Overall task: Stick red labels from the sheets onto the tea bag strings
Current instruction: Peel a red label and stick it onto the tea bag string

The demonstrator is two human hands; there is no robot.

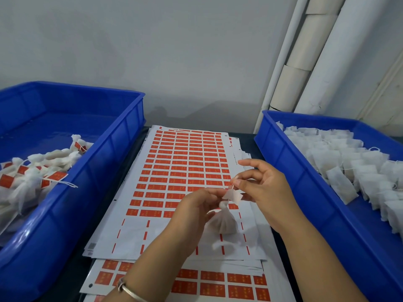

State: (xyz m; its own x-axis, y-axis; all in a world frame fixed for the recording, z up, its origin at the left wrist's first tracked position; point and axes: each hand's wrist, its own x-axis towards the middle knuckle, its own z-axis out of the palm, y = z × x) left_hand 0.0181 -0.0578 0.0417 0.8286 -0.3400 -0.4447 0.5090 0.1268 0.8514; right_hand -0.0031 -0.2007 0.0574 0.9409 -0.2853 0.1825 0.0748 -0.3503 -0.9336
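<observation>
A white tea bag (pixel 224 221) hangs above the label sheets, its gathered neck pinched by my left hand (pixel 196 212). My right hand (pixel 261 186) pinches the thin string at the bag's top between thumb and forefinger, the other fingers spread. Under both hands lies a stack of white sheets of red labels (pixel 185 162); the top sheet's near rows are stripped bare. A second sheet (pixel 216 284) pokes out below it.
A blue bin (pixel 122 136) on the left holds tea bags with red labels (pixel 32 177) on their strings. A blue bin (pixel 277 158) on the right is piled with unlabelled white tea bags (pixel 349 168). White pipes (pixel 305 62) run up the wall behind.
</observation>
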